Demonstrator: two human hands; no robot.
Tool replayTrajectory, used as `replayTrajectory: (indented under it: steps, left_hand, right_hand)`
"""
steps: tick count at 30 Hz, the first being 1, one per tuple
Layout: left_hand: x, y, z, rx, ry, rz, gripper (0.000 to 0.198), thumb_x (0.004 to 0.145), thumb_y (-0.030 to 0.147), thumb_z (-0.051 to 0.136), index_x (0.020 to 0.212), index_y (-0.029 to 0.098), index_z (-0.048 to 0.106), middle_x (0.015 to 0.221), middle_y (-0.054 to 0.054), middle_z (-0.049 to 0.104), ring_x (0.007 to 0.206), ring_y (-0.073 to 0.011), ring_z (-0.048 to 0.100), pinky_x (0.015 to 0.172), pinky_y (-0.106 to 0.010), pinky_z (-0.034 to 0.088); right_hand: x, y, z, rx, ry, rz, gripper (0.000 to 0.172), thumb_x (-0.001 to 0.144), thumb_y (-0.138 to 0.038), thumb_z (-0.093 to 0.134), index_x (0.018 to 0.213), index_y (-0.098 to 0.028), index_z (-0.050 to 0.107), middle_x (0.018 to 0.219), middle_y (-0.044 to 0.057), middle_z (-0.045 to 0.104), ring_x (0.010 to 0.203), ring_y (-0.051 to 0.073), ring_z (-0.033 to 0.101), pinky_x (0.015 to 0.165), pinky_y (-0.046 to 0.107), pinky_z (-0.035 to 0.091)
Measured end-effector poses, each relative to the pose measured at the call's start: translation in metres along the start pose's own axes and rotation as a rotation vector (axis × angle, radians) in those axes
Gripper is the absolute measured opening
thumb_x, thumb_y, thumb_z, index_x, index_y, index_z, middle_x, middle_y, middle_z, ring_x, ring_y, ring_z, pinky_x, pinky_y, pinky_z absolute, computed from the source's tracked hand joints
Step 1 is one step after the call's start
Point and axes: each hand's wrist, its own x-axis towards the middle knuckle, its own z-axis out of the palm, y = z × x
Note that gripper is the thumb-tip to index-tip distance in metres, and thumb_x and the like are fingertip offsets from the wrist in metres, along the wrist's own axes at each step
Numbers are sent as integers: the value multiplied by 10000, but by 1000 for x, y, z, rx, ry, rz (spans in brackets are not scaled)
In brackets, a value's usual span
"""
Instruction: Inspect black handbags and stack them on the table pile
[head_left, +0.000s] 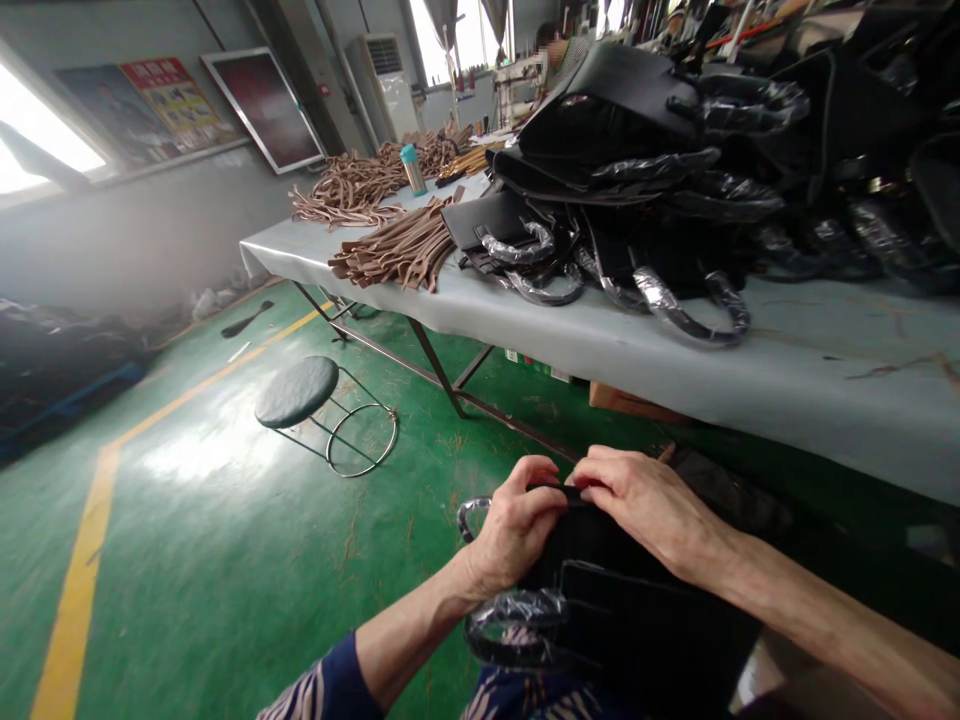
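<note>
The left hand point(517, 525) and right hand point(652, 505) each close a narrow grip on a black handbag point(637, 620) at its top edge; a plastic-wrapped handle point(517, 612) curls below the left grip.

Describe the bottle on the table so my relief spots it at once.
Start at the long grey table and follow it to its far end, where brown straps lie in heaps. The bottle stands among them, the only upright, teal-topped thing there.
</note>
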Motion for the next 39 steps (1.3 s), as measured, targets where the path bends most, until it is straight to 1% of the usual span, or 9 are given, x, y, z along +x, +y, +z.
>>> replayTrajectory:
  steps: [4, 8, 18, 24, 28, 31, 36, 37, 39]
  left_hand:
    - [-2, -1, 3, -22, 52, -20, 132, 830, 101, 491, 822, 155, 611, 1043, -75, 469, 940, -149, 518, 807, -283, 483]
    - [-3, 1, 5, -36, 67, -40, 126, 833, 124, 497, 814, 159, 617, 1019, -71, 478, 921, -150, 523, 787, -284, 487]
    - [-4, 3, 7, -61, 114, -75, 121, 806, 97, 524, 787, 162, 624, 962, -56, 488, 873, -137, 522, 756, -260, 477]
    - [-7, 2, 10, -77, 161, -144, 111, 781, 83, 554, 773, 165, 627, 962, -51, 492, 863, -137, 526, 754, -265, 472]
    - [-9, 1, 12, -87, 179, -132, 107, 778, 84, 557, 790, 164, 627, 964, -50, 493, 865, -137, 529, 750, -264, 471]
    - [-10, 1, 12, -68, 177, -103, 122, 795, 92, 533, 813, 170, 625, 977, -55, 497, 885, -143, 527, 754, -273, 472]
    - [-12, 1, 10, -56, 163, -98, 126, 816, 116, 513, 811, 176, 623, 996, -57, 498, 890, -142, 530, 747, -271, 481]
    - [-12, 1, 9, -50, 161, -102, 127, 815, 114, 513, 811, 176, 624, 997, -57, 497, 891, -142, 530, 748, -270, 481]
    - [-12, 2, 9, -39, 159, -111, 127, 812, 109, 516, 810, 177, 624, 993, -56, 495, 891, -142, 531, 751, -268, 482]
  right_hand:
    - [2, -6, 5, -126, -13, 8, 160, 806, -123, 498, 791, -234, 614, 798, -14, 580, 718, 140, 583, 601, 251, 351]
    - [3, -9, 8, -232, -17, -10, 193, 834, -118, 452, 768, -214, 606, 785, 0, 579, 681, 150, 586, 555, 260, 320]
    - [7, -6, 15, -304, -43, -47, 221, 851, -94, 405, 812, -192, 599, 787, 23, 606, 700, 171, 607, 569, 271, 342]
    - [2, -5, 18, -322, -29, -188, 195, 785, -45, 445, 797, -189, 577, 773, 22, 598, 696, 173, 591, 578, 271, 359]
    - [-5, -1, 20, -304, -16, -269, 171, 745, -44, 464, 780, -178, 564, 760, 35, 590, 720, 178, 585, 589, 269, 372]
    - [-8, 1, 15, -182, -16, -192, 153, 779, -88, 435, 730, -187, 542, 755, 24, 592, 712, 159, 575, 594, 257, 373]
    - [-3, 0, 3, 74, -51, 98, 209, 809, -240, 427, 628, -208, 526, 633, -20, 589, 606, 130, 537, 536, 236, 350]
    - [-2, 0, 2, 81, -55, 105, 211, 808, -244, 428, 625, -209, 527, 635, -20, 594, 605, 131, 536, 540, 238, 352]
    - [-1, 0, 2, 61, -43, 43, 206, 809, -223, 429, 626, -207, 522, 678, -15, 603, 635, 133, 544, 580, 242, 372]
